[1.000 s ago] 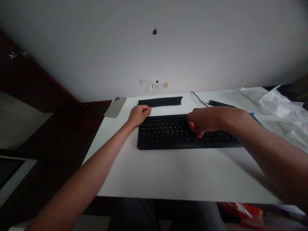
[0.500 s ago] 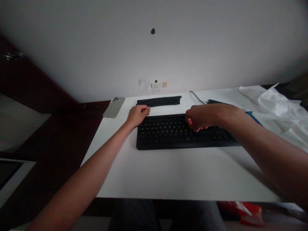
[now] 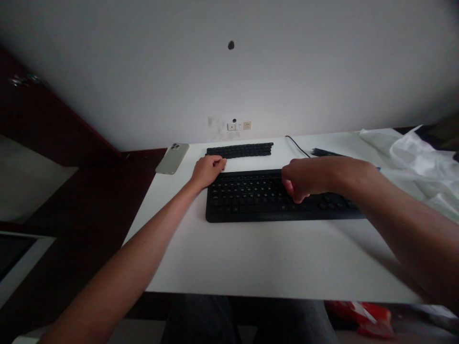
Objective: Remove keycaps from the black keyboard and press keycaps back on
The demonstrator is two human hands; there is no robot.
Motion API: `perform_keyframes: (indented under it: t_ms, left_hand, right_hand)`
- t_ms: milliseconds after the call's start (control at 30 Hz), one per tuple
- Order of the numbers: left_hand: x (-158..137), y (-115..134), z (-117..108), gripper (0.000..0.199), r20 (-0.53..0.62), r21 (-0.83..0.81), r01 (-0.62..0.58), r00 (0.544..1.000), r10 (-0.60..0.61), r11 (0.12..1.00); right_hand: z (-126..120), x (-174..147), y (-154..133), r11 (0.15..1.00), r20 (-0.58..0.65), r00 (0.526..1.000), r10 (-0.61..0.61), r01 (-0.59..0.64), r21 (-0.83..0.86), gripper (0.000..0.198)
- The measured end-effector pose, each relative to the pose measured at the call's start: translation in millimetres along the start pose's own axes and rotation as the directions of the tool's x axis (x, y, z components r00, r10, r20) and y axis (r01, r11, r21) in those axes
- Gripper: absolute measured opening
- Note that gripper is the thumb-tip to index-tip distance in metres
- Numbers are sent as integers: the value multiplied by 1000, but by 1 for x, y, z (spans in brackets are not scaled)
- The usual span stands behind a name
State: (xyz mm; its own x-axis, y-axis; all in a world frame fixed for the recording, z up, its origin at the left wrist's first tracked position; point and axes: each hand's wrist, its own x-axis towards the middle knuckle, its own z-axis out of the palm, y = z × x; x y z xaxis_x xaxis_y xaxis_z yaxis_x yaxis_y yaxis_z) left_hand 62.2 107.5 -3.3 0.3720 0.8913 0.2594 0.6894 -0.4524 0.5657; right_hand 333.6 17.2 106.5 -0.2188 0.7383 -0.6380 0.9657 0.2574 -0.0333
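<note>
A long black keyboard [image 3: 247, 209] lies on the white table, with small pale squares across many of its key places. My left hand [image 3: 207, 171] rests at its upper left corner, fingers curled in, beside a black strip of what look like keycaps in rows [image 3: 240, 151]. Whether the left fingers hold anything is hidden. Over the right-middle keys, my right hand [image 3: 303, 177] is closed with the fingers pointing down and touching or nearly touching the keyboard. Its own back hides what the fingertips grip.
A pale phone [image 3: 172, 158] lies at the table's back left corner. Behind my right hand are a black cable [image 3: 297, 145] and a dark slender object [image 3: 324, 152]. White crumpled plastic [image 3: 412, 157] covers the right end. Sockets [image 3: 239, 126] sit on the wall. A red bag [image 3: 373, 317] is below the table.
My right hand has shifted slightly right and down over the keys, its fingers curled a little further. My left hand stays at the keyboard's corner. The whole view has moved slightly.
</note>
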Motion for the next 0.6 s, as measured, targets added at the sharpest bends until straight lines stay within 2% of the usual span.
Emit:
perform_keyframes:
  t_ms: [233,600]
  left_hand:
    - [0,0,0,42,0,2,-5,1000,5,1000]
    - [0,0,0,42,6,4,11,1000,-11,1000]
  right_hand:
    - [3,6,9,997,21,999,-41,40,60,22]
    - [1,0,0,998,-21,998,-59,59,-12,25]
